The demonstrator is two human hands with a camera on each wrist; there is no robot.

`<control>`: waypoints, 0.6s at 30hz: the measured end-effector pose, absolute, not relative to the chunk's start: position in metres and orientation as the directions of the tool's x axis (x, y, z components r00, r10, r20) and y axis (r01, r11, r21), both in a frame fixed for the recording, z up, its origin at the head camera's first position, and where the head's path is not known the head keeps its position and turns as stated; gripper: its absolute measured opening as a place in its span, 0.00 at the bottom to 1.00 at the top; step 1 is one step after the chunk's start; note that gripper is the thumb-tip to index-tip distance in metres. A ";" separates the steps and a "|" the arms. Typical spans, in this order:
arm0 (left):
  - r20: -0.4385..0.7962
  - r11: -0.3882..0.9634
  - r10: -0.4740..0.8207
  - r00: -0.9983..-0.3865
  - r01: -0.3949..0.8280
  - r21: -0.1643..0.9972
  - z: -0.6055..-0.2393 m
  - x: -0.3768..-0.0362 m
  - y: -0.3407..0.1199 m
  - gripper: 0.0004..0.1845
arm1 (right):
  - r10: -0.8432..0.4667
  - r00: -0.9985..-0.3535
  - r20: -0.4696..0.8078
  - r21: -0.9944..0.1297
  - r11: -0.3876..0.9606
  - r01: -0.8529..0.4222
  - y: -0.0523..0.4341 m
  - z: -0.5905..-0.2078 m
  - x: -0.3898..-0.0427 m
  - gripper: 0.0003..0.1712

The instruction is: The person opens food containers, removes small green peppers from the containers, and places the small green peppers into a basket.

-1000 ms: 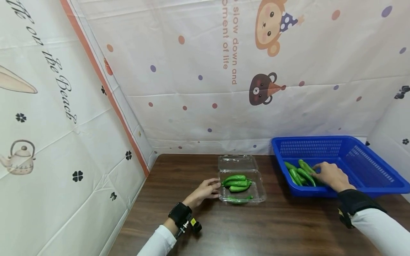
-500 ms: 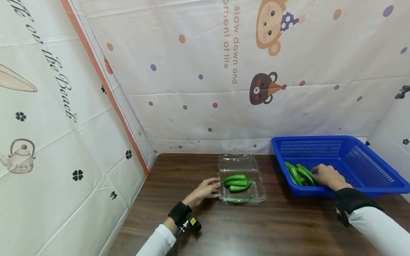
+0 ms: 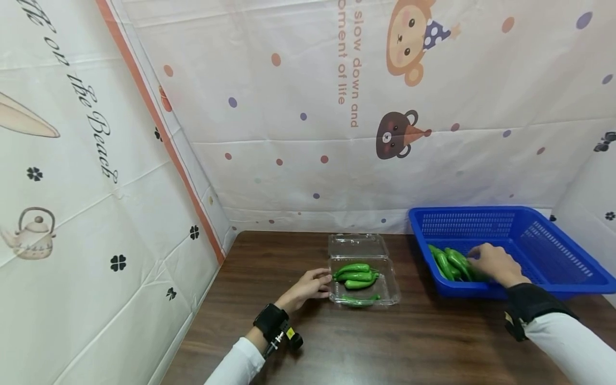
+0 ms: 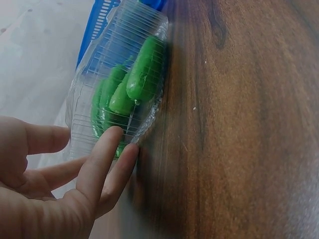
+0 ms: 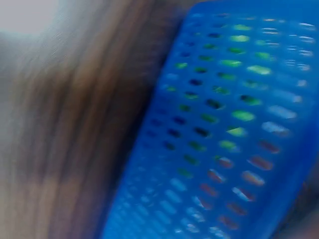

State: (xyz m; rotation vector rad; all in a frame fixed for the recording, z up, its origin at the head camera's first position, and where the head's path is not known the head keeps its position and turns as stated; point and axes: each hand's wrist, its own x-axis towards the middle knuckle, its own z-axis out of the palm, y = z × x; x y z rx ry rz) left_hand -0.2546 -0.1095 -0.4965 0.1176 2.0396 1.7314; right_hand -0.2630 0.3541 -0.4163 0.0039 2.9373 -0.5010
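In the head view, several green chili peppers lie in an open clear plastic clamshell box. My left hand touches the box's left side with loosely spread fingers. The left wrist view shows its fingertips against the ribbed clear wall, with peppers visible through it. My right hand reaches down into the blue basket, at the right of more green chili peppers. Its lower fingers are hidden, so whether they grip a pepper is unclear. The right wrist view is blurred and shows mostly the basket's slotted wall.
The box's lid is folded back toward the wall. A brown wooden table spreads in front of the box and basket. Printed cloth hangs behind the table and along the left side.
My right hand shifts slightly among the peppers in the basket, and the peppers beside its fingers have moved a little left. My left hand stays at the box.
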 end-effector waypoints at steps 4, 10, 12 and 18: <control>-0.284 0.209 0.352 -0.892 -0.221 0.953 -0.496 -0.255 -0.110 0.27 | -0.050 -0.995 -0.087 -0.359 0.933 -0.016 0.347 -0.405 -0.266 0.24; -0.285 0.206 0.351 -0.892 -0.223 0.953 -0.495 -0.255 -0.110 0.27 | -0.107 -0.993 0.050 -0.422 0.899 -0.119 0.324 -0.387 -0.268 0.23; -0.285 0.202 0.352 -0.892 -0.225 0.953 -0.495 -0.255 -0.109 0.27 | -0.119 -0.988 0.102 -0.434 0.888 -0.152 0.314 -0.381 -0.268 0.23; -0.293 0.206 0.349 -0.890 -0.232 0.951 -0.495 -0.255 -0.108 0.27 | -0.136 -0.961 0.240 -0.442 0.866 -0.233 0.283 -0.363 -0.266 0.24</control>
